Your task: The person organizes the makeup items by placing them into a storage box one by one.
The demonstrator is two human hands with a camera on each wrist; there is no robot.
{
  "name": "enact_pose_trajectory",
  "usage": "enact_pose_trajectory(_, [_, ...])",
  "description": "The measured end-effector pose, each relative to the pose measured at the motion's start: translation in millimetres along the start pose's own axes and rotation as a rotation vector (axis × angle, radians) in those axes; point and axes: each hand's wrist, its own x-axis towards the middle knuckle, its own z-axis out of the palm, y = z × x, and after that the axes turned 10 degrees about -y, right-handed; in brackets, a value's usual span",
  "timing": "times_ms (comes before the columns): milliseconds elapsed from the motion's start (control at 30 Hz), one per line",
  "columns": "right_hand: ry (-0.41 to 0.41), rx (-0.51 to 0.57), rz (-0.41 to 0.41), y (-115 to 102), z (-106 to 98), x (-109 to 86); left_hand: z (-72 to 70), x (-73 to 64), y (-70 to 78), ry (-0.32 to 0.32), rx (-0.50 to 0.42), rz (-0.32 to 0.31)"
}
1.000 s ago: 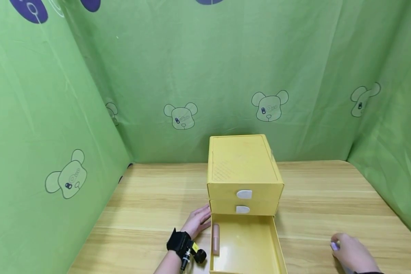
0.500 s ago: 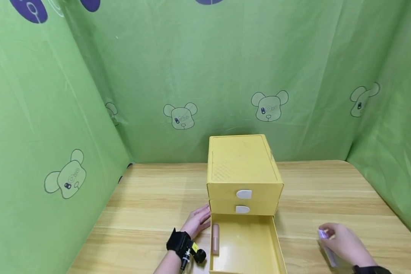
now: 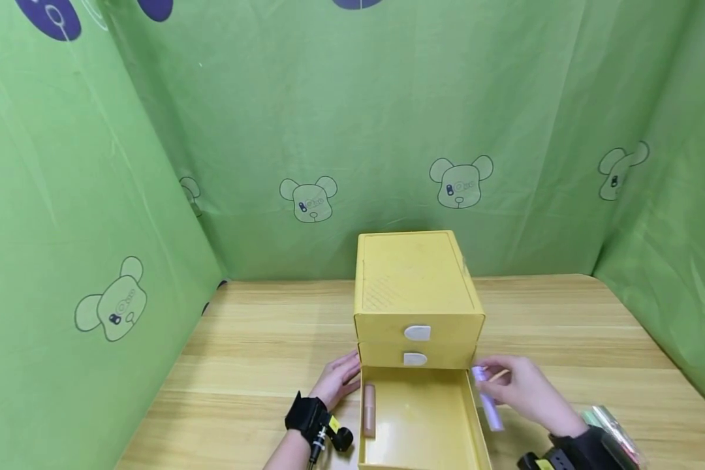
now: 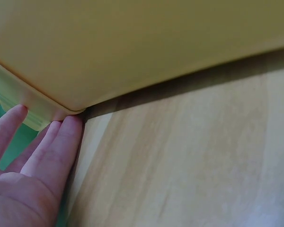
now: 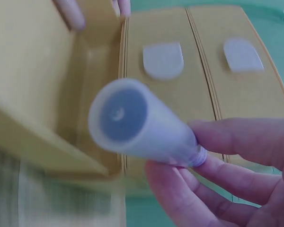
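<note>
A yellow drawer cabinet (image 3: 420,274) stands on the table with its bottom drawer (image 3: 417,418) pulled out. Along the drawer's left wall lies a pinkish-brown tube (image 3: 369,410). My left hand (image 3: 333,382) rests against the cabinet's lower left side; in the left wrist view its straight fingertips touch the bottom corner. At the drawer's right wall, my right hand (image 3: 523,388) pinches a slim lilac tube (image 3: 489,401) between thumb and fingers. The right wrist view shows this tube (image 5: 165,127) with its dark, recessed round end facing the camera, away from the fingers.
Behind my right wrist, a clear shiny packet (image 3: 617,431) lies on the wooden table (image 3: 258,339). Two upper drawers are closed, each with a white pull tab (image 3: 417,333). Green curtain (image 3: 388,130) with bear prints encloses the back and sides.
My right hand has moved left from the table's right side to the drawer's right wall, bringing the lilac tube. The clear packet has come into view. My left hand has stayed put.
</note>
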Motion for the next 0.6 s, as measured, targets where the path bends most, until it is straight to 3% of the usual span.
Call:
enact_pose_trajectory(367, [-0.106, 0.099, -0.077, -18, 48, 36.5, 2.4, -2.0, 2.8, -0.001, 0.007, 0.001])
enact_pose_trajectory(600, [-0.134, 0.048, -0.081, -30, 72, 54.4, 3.6, -2.8, 4.4, 0.003, -0.001, -0.003])
